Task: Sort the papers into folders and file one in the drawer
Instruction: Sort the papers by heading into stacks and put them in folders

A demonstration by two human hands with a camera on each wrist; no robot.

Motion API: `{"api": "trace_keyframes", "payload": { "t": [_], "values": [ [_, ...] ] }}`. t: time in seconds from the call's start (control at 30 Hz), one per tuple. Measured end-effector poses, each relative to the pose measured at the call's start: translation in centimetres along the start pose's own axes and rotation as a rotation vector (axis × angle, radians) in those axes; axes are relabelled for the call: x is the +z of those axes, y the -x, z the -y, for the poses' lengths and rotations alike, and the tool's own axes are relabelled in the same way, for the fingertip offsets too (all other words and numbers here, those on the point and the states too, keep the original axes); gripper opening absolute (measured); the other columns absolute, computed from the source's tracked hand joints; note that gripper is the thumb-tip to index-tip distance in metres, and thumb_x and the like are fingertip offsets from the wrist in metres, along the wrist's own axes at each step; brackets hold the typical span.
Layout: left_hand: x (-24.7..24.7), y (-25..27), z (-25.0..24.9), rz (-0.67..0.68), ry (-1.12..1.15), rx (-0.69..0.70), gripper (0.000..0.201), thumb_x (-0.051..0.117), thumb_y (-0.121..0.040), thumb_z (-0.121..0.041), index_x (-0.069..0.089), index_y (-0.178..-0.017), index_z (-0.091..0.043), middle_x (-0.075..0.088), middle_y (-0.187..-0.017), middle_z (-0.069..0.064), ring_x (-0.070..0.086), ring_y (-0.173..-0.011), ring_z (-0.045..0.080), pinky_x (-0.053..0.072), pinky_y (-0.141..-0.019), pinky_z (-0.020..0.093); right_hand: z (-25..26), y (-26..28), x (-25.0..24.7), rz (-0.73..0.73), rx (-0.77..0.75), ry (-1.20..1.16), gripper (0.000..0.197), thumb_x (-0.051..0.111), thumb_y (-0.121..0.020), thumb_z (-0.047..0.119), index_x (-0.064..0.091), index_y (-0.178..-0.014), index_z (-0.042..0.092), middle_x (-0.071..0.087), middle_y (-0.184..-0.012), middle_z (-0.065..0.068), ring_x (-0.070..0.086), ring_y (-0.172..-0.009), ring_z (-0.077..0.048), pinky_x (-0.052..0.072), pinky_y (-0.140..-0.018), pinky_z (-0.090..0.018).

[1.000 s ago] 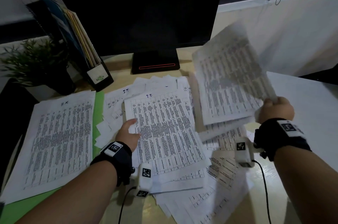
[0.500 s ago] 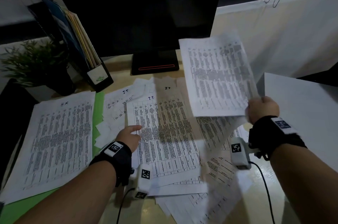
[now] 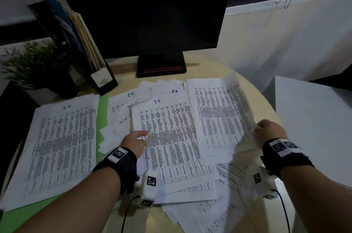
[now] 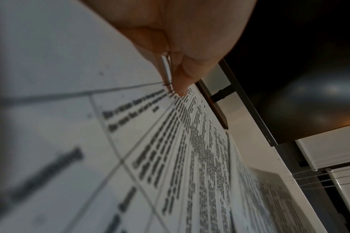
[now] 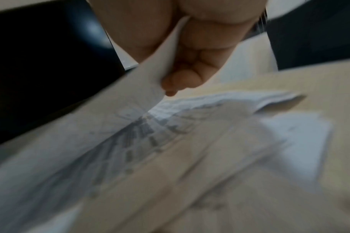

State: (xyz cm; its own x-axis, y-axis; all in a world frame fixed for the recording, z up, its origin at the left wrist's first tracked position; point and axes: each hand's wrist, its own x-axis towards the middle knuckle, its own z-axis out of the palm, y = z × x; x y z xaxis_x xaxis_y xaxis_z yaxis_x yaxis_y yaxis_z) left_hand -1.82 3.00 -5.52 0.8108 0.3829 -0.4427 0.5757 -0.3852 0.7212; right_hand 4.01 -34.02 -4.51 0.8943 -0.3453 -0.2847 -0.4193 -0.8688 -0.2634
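Head view: printed sheet, seemingly tabular.

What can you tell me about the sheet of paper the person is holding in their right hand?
The white printed paper sheet carries dense columns of small dark text and a handwritten mark at its top edge. The right hand pinches its right edge, which curls up, blurred. The rest lies low over the scattered papers, beside the sheet under the left hand.

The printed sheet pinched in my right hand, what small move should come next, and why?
Probably lay it flat and let go. The right hand pinches the printed white sheet by its right edge, which is lifted, while the rest lies beside the table-printed sheet marked IT under the left hand. The held sheet's heading also seems to read IT.
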Motion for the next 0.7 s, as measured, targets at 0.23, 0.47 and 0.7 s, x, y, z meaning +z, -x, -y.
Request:
{"api": "trace_keyframes", "payload": {
  "t": [0.23,0.47,0.7],
  "values": [
    [0.2,0.6,-0.6,0.002,0.016,-0.007,0.04,0.056,-0.092,-0.041,0.063,-0.117,-0.012,0.061,-0.111,0.002,0.055,-0.104,0.019,0.037,-0.09,0.024,3.2,3.0,1.6,0.084,-0.224,-0.201,0.014,0.052,-0.087,0.011,0.066,-0.089,0.01,0.062,-0.086,-0.01,0.053,-0.078,-0.026,0.035,-0.063,-0.024],
    [0.3,0.8,-0.4,-0.014,-0.023,-0.021,0.05,0.076,-0.078,-0.022,0.049,-0.121,-0.02,0.05,-0.114,0.002,0.048,-0.101,0.018,0.04,-0.087,0.026,4.9,5.2,2.0,0.267,-0.267,-0.216,0.029,0.06,-0.087,0.044,0.065,-0.093,0.015,0.068,-0.089,-0.004,0.063,-0.079,-0.017,0.051,-0.068,-0.027],
    [0.4,0.6,-0.2,-0.009,-0.056,0.021,0.039,0.064,-0.084,-0.005,0.049,-0.114,-0.026,0.052,-0.093,-0.003,0.047,-0.071,0.013,0.04,-0.07,0.025,1.1,0.5,1.0,0.146,0.214,0.061,0.101,0.079,-0.057,0.062,0.034,-0.132,0.011,0.039,-0.131,-0.017,0.044,-0.119,-0.039,0.041,-0.097,-0.049]
  ]
}}
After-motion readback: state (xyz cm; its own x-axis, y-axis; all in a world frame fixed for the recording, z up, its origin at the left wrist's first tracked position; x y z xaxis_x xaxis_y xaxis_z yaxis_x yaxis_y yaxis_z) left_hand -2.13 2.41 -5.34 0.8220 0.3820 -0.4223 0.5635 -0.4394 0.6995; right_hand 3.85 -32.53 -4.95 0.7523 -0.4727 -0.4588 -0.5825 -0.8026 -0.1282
